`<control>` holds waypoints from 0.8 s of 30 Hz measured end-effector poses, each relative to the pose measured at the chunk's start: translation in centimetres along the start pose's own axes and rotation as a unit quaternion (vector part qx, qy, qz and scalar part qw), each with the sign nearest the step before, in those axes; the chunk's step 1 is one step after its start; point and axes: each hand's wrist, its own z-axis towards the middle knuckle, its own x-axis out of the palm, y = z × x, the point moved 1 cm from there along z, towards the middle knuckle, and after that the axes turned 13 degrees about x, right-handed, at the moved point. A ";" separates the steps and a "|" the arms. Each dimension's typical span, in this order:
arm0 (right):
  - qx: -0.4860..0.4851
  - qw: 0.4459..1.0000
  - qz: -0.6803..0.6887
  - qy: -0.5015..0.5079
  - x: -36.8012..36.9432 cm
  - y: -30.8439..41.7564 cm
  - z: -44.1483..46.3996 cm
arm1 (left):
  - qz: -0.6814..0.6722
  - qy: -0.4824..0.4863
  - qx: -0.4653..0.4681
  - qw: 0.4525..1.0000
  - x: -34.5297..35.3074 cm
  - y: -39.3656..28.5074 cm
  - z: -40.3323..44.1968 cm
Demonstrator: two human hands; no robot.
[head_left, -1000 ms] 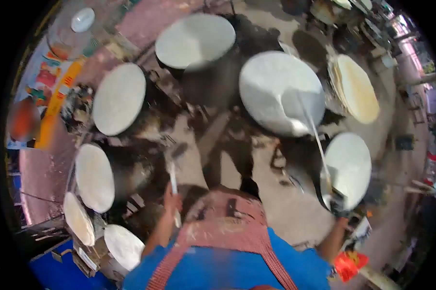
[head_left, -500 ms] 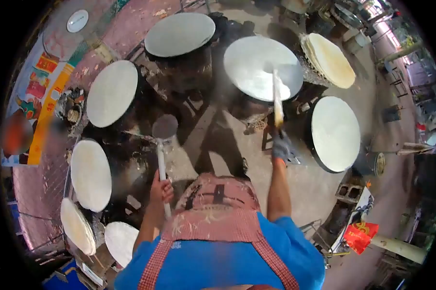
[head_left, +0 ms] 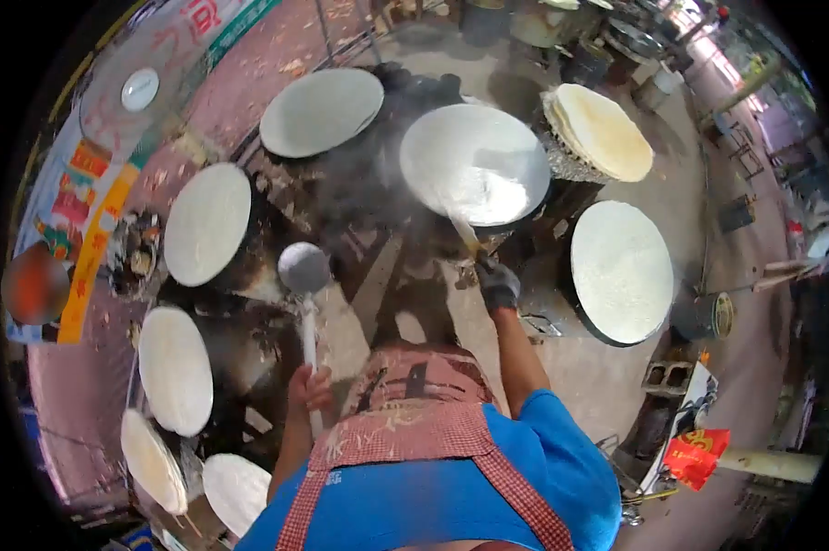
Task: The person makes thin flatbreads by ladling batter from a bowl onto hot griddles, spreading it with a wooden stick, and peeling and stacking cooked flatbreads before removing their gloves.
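My left hand (head_left: 311, 388) is wrapped round the pale handle of a ladle (head_left: 304, 268), whose round bowl hangs over the dark ground between the griddles. On my right hand (head_left: 499, 285) is a dark grey glove, closed round a long, flat batter spreader (head_left: 463, 230). The spreader's far end reaches the near edge of a round griddle (head_left: 433, 151), coated with white batter. A wet, shiny patch of batter (head_left: 520, 197) lies at the griddle's right side. Steam blurs the spreader's tip.
More round griddles with pale sheets stand in a ring, among them the right one (head_left: 621, 273), the back one (head_left: 323, 112) and the left one (head_left: 208, 225). A stack of flat pancakes (head_left: 603, 133) rests at back right. A red bag (head_left: 697, 457) lies at lower right.
My right hand and the spreader have swung left, with the spreader now slanting to the griddle's near edge. The batter patch has spread. The view has tilted slightly; my left hand still holds the ladle.
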 end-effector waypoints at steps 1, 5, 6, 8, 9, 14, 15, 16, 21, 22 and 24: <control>0.005 0.999 0.030 -0.018 -0.5 -2.5 -0.3 | 0.007 0.027 -0.042 0.999 -0.2 -0.2 0.2; 0.068 0.997 0.023 -0.025 -8.6 -4.8 2.9 | 0.085 -0.027 0.031 0.996 0.9 0.1 0.7; 0.096 0.994 0.048 -0.016 -10.6 -3.5 3.1 | 0.080 -0.037 0.026 0.996 1.3 0.6 0.9; -0.066 0.959 0.148 -0.231 0.0 -6.9 9.5 | 0.056 0.036 -0.083 0.994 -0.6 -0.2 2.9; -0.079 0.983 0.066 -0.153 -1.0 -4.7 6.7 | 0.054 0.040 -0.103 0.992 -0.7 -0.3 3.8; 0.034 0.994 0.098 -0.022 -2.4 -8.8 5.1 | 0.113 -0.031 -0.072 0.990 1.0 0.3 6.6; 0.089 0.992 0.088 -0.015 -6.4 -7.5 5.5 | 0.138 -0.047 -0.063 0.987 1.5 0.6 7.0; 0.129 0.988 0.086 -0.005 -9.3 -5.9 6.2 | 0.165 -0.089 -0.057 0.981 1.6 0.8 7.2; -0.029 0.993 0.085 -0.082 -0.3 -8.6 6.7 | 0.231 -0.263 -0.045 0.935 0.5 1.9 10.1; -0.018 0.992 0.113 -0.058 1.1 -10.4 5.4 | 0.247 -0.276 -0.032 0.928 0.1 2.1 10.8; 0.045 0.984 0.169 -0.040 -1.8 -11.3 5.4 | 0.186 -0.237 -0.063 0.951 0.2 3.4 10.7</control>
